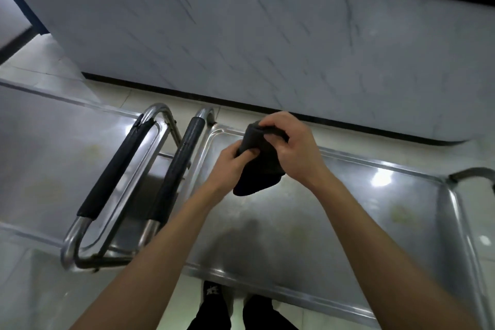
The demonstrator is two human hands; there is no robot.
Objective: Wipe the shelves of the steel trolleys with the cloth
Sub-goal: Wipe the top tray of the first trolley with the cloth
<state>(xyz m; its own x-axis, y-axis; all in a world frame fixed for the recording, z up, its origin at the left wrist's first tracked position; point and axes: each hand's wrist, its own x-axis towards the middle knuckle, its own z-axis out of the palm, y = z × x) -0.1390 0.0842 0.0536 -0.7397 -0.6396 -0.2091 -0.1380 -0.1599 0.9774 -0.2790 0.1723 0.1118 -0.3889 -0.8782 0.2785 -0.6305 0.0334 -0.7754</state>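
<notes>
Dim, glare-spotted steel, blurred edges

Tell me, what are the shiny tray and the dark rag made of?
The trolley shelf looks like polished steel: silvery, with bright ceiling-light reflections. The cloth, held in the left hand and right hand, looks like soft dark fabric: it folds and droops, matte.

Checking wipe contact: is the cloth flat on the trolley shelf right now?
No. The dark cloth is bunched between the left hand and right hand, held up above the steel shelf.
</notes>
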